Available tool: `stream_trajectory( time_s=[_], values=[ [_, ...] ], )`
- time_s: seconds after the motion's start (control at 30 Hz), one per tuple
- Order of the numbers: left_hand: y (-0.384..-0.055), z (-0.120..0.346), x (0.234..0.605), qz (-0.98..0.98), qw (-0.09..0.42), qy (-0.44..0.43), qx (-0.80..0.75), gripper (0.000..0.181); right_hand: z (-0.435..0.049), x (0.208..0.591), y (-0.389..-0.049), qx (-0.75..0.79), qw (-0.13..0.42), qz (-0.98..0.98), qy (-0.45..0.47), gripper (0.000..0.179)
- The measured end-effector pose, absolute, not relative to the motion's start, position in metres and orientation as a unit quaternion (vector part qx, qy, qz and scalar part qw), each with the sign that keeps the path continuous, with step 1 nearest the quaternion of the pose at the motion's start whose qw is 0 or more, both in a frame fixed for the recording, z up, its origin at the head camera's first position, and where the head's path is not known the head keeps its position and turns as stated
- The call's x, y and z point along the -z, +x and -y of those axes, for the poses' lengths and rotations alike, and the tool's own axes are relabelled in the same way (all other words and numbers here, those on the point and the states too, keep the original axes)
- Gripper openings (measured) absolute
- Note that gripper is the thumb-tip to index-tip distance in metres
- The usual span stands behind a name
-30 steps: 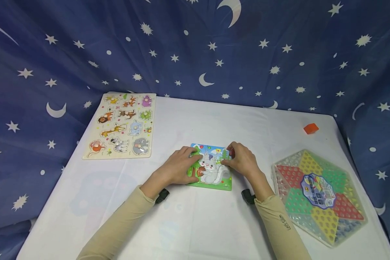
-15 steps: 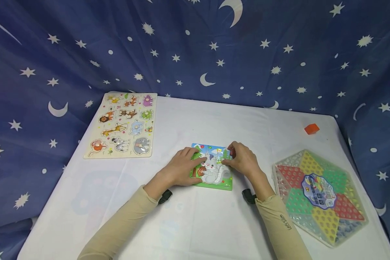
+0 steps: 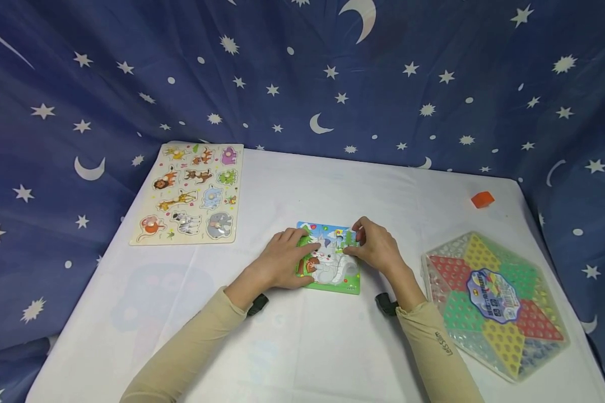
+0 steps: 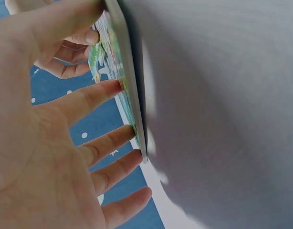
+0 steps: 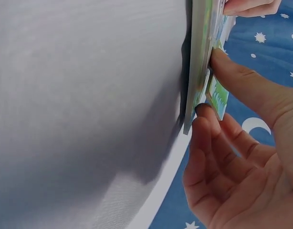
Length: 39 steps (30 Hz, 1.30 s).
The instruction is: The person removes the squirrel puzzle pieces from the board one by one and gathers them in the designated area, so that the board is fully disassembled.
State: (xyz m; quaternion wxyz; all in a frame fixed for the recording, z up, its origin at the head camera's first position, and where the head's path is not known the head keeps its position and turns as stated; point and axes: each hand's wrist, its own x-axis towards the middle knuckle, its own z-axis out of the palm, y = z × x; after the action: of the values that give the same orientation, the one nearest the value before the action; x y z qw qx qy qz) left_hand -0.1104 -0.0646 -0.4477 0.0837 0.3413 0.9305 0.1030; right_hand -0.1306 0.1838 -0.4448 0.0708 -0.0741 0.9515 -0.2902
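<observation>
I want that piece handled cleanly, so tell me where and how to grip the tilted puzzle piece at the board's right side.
Probably best: pinch the puzzle piece by opposite edges, coming from the right, where the right hand is. It is thin, flat and tipped up off the puzzle board, so its edges look reachable; the left hand covers the board's left side.

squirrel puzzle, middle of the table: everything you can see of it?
The squirrel puzzle is a thin rectangular board, face up on the white table: grey-white squirrel, green ground, blue sky. Its side edge looks pale; wood or card, can't tell. The left hand touches its left part. Near its far right corner, the right hand holds a tilted piece, not seated flat.
</observation>
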Motion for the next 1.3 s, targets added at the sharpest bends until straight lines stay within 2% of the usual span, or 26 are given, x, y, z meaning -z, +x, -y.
stream_trajectory(
  time_s=[0.13,0.43,0.77,1.3],
  values=[
    [-0.111,0.065,0.448,-0.93,0.084,0.342,-0.107,0.069,-0.185,0.445,-0.132,0.31,0.067,-0.945,-0.083,0.047],
    [-0.11,0.066,0.45,-0.928,0.077,0.344,-0.121,0.069,-0.187,0.447,-0.134,0.387,0.041,-0.915,-0.108,0.022],
    [-0.111,0.066,0.451,-0.928,0.077,0.344,-0.125,0.069,-0.189,0.45,-0.144,0.453,0.025,-0.886,-0.097,0.02],
    [-0.109,0.065,0.449,-0.934,0.086,0.325,-0.122,0.07,-0.209,0.454,-0.184,0.475,-0.007,-0.879,-0.035,0.023]
  ],
)
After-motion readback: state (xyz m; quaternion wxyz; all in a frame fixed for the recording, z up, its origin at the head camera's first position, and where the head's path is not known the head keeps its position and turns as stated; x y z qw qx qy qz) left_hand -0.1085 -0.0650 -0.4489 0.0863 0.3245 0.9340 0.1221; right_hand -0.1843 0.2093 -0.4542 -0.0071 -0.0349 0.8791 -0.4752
